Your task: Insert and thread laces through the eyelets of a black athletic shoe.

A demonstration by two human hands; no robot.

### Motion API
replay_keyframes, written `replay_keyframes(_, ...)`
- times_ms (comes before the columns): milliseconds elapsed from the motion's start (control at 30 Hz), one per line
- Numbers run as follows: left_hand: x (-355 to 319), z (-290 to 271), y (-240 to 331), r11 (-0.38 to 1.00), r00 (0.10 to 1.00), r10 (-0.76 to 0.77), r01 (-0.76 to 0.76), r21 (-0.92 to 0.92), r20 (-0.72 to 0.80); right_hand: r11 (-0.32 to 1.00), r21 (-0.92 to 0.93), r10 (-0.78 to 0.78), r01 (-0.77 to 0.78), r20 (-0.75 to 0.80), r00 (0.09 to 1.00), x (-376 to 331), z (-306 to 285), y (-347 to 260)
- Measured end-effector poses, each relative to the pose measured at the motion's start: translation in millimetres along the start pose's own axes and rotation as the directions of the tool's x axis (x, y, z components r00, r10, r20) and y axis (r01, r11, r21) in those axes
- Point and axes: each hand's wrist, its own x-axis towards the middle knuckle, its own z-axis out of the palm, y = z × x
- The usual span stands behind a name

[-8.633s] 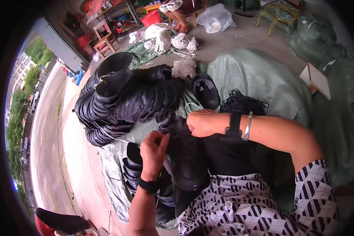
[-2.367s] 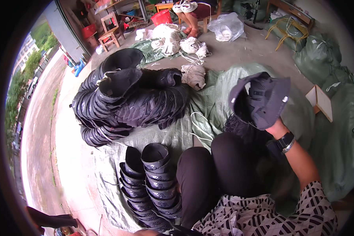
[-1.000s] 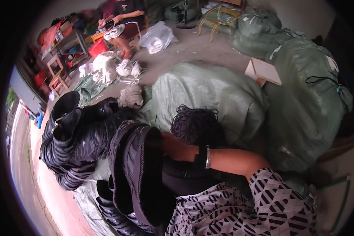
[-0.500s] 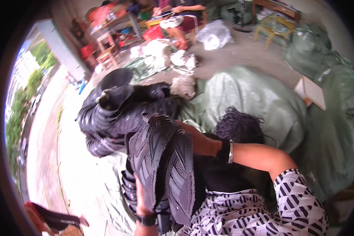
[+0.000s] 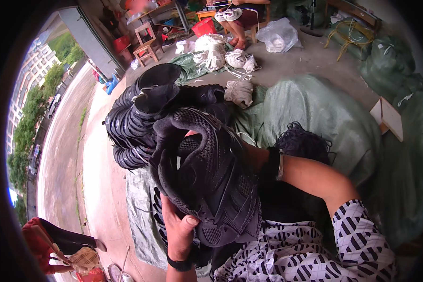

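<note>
Our left hand (image 5: 177, 235) was partly closed on the lower left edge of a dark shoe upper (image 5: 223, 190), thumb on the near face, probably to steady it with the opening turned up, while our right hand (image 5: 252, 156) lay mostly hidden behind it, its grip impossible to tell. Beside the right wrist we had a clump of dark cords (image 5: 303, 142), and beyond the left hand nested dark uppers (image 5: 130, 123), stacked perhaps to save room. Farther past both hands lay pale bundles (image 5: 211, 52).

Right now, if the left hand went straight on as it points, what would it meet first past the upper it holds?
Beyond the upper, likely the dark pile, though depth is unclear.
</note>
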Motion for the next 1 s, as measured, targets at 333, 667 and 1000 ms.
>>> replay_keyframes(333, -32, 10, -68, 0.995, 0.990, -0.014, 0.028, 0.097, -0.142, 0.362, -0.928, 0.706, -0.091, 0.209, 0.677, -16, -60, 31)
replay_keyframes(667, -21, -27, -67, 0.935, 0.945, -0.316, 0.325, 0.142, -0.083, 0.789, -0.610, -0.018, -0.072, -0.141, 0.990, -51, -27, -4)
replay_keyframes(1000, -45, -31, -78, 0.952, 0.952, -0.300, 0.303, 0.047, -0.052, 0.953, -0.223, 0.166, -0.205, -0.182, 0.969, -54, -12, 16)
